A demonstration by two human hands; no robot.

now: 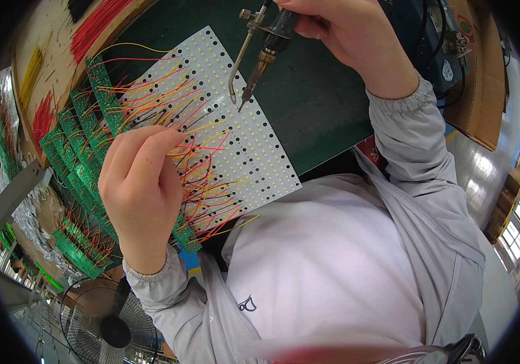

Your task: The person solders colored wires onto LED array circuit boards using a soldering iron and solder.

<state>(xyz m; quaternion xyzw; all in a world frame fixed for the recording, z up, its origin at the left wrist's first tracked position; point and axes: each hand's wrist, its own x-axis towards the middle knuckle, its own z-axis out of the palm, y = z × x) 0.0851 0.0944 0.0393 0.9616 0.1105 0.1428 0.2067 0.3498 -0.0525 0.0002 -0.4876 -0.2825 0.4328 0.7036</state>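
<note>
My right hand (348, 33) grips a soldering iron (276, 36) with a thin metal feed tube (240, 70) clamped beside it. The iron's pointed tip hangs over the middle of a white circuit panel (272, 161) dotted with rows of small pale parts and dark holes. At the panel's left side, my left hand (141, 188) has its fingers curled together over loose red and yellow wires (211, 148); what the fingertips pinch is hidden. Those wires run across the panel from green circuit strips (105, 91) along its left edge.
More green strips (78, 246) with wires are stacked lower left. Bundles of red wire (99, 27) and yellow wire (31, 76) lie on a wooden surface at upper left. A dark green mat (326, 115) covers the bench. A fan (111, 327) stands lower left; a cardboard box (484, 85) is at right.
</note>
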